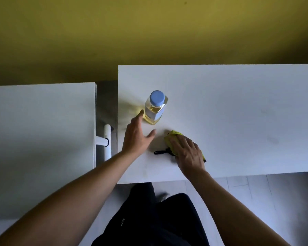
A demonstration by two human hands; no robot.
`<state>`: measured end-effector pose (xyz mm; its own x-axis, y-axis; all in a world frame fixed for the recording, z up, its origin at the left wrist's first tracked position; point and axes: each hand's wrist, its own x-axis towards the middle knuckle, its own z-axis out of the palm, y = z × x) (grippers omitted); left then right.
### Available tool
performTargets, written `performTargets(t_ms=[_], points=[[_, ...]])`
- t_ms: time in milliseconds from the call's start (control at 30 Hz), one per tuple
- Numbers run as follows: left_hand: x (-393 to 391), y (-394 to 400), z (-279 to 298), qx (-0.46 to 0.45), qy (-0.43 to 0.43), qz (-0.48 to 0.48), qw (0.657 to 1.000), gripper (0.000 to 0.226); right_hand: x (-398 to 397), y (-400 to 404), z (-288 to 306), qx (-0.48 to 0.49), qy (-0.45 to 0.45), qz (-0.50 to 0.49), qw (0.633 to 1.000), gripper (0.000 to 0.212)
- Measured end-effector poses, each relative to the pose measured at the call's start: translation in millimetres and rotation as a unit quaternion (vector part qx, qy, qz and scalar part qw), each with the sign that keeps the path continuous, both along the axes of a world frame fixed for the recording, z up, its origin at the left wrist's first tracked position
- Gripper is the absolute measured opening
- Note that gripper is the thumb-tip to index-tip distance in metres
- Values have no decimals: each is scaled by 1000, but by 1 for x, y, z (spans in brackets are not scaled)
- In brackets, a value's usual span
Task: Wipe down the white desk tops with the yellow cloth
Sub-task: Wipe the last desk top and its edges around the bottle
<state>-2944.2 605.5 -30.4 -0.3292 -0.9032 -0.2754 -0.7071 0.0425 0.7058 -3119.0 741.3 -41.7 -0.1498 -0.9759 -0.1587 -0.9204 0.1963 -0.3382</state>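
We count two white desks, the left desk (41, 139) and the right desk (229, 112), one yellow cloth (173, 137) and one bottle (155, 108). The bunched cloth lies near the right desk's front edge, running near-right to far-left, pressed under our right hand (188, 151) with fingers relaxed. Our left hand (136, 136), fingers spread wide, reaches beside the upright, blue-capped bottle of yellowish liquid.

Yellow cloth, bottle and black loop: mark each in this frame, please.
yellow cloth (173, 135): head view, far edge showing beyond the right hand's fingers.
bottle (157, 98): head view, middle of its blue cap.
black loop (160, 152): head view, strap lying on the desk beside the cloth.
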Motion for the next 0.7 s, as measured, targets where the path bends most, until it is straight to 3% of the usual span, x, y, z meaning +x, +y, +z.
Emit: performTargets(t_ms=[233,333,467,567,700], points=[[-61,-21,0,-58,20,121,991,54,-64,7,-21,-16,-49,147,988,77],[-95,-14,0,-61,17,146,987,57,-79,5,-32,-19,-56,200,978,72],[-138,-1,5,-65,16,185,981,58,-93,0,-37,7,-39,264,964,83],[-159,9,2,-66,12,225,972,63,-102,-7,-35,-6,-38,304,952,81],[-156,30,-7,-47,-29,234,971,81,-108,-10,-41,-19,-56,324,944,75]])
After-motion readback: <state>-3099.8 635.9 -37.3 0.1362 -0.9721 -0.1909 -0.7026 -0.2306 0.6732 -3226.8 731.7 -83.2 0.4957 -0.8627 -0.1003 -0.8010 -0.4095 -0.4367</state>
